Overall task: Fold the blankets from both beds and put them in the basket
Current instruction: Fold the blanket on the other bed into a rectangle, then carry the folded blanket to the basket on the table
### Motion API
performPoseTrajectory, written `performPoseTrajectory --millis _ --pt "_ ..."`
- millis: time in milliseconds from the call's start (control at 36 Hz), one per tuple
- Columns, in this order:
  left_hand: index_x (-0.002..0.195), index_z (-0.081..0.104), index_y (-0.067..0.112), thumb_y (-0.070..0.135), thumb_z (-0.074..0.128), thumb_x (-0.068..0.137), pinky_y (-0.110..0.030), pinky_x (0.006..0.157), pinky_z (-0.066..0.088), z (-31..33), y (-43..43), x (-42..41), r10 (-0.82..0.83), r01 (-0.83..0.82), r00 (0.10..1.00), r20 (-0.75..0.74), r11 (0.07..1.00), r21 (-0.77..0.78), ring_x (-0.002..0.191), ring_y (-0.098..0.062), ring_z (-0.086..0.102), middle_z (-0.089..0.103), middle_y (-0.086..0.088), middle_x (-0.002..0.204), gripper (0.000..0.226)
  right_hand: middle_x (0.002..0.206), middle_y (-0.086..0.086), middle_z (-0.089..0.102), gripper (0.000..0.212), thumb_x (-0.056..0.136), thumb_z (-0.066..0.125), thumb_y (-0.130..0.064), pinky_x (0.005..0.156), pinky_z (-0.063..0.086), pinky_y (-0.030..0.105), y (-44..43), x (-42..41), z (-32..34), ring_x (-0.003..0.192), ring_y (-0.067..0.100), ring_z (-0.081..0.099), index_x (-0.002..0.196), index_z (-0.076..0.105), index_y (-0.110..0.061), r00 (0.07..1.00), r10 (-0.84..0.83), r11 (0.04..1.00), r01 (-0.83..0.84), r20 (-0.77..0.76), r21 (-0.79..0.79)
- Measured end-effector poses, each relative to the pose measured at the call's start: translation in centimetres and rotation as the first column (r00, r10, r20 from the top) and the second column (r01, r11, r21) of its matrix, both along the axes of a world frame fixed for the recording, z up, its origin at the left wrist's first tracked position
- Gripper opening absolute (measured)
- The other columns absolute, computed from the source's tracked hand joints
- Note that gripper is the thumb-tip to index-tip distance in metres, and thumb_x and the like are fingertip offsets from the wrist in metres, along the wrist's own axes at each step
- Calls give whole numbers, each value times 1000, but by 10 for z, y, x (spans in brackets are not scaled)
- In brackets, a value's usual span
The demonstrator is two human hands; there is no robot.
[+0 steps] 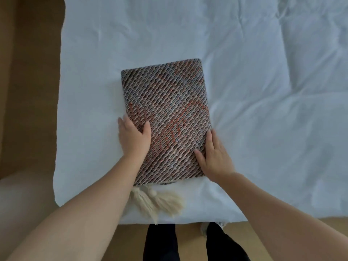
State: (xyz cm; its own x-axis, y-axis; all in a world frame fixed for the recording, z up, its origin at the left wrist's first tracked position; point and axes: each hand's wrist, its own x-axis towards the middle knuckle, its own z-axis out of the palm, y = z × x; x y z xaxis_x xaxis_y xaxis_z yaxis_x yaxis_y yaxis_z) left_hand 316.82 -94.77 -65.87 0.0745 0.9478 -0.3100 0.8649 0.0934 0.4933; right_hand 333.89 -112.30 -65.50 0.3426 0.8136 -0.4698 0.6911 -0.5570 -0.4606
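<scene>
Head view: folded blanket (166, 121) at frame centre on white bed (263, 91). Left hand (133, 137) and right hand (213, 157) flat, fingers spread, flanking its lower edges, gripping nothing. Cream tassels (160, 202) below.
</scene>
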Motion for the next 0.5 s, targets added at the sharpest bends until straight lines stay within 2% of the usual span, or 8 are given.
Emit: performPoseTrajectory --millis 56,111,167,250,306,361,417,500 --pt "131 43 10 55 54 82 -48 100 45 7 11 -4 153 -147 986 73 986 -82 118 -32 53 54 -11 130 67 158 8 20 74 98 38 -47 114 28 39 22 13 14 142 26 28 154 4 -12 981 -151 983 162 -121 86" --pt "134 42 10 53 59 84 -44 99 45 12 22 -6 133 -125 989 58 984 -127 115 -30 55 56 -9 129 69 149 4 38 73 96 48 -45 106 39 41 48 26 24 131 26 44 153 11 -18 918 -317 938 340 -237 66" --pt "138 40 9 56 62 81 -42 101 45 14 34 -9 120 -104 990 68 974 -203 117 -29 56 56 -7 131 77 140 2 49 75 91 57 -45 101 44 41 74 36 29 121 24 53 151 19 -22 779 -493 857 511 -388 -63" --pt "124 58 11 56 71 70 -43 97 49 16 44 -13 229 -121 949 217 900 -420 104 -26 64 65 -7 119 72 122 3 61 62 83 68 -40 95 51 44 94 43 30 101 23 64 136 43 -20 582 -630 751 625 -515 -213" --pt "122 61 9 45 79 71 -43 96 50 19 46 -17 372 -122 873 314 792 -598 97 -25 67 68 -8 113 65 109 3 65 45 81 72 -29 90 53 42 96 41 33 92 22 66 120 53 -19 569 -637 747 621 -520 -236" --pt "123 61 7 41 83 68 -45 96 50 23 44 -20 421 -91 843 334 723 -685 96 -27 68 69 -10 112 68 101 1 64 41 81 72 -22 85 53 36 94 36 39 88 19 64 117 53 -18 597 -624 762 609 -504 -222" --pt "121 62 9 38 81 73 -43 96 50 29 40 -19 399 -70 842 362 748 -660 96 -26 68 69 -8 112 59 96 0 66 37 81 69 -18 80 54 35 92 32 51 84 17 65 115 56 -18 631 -615 766 620 -473 -169" --pt "113 63 20 39 74 81 -43 95 50 46 32 -12 264 -26 876 403 861 -508 98 -23 66 69 -3 112 39 93 5 69 24 82 64 -15 80 57 41 86 29 72 81 21 68 106 59 -21 661 -605 765 636 -443 -97"
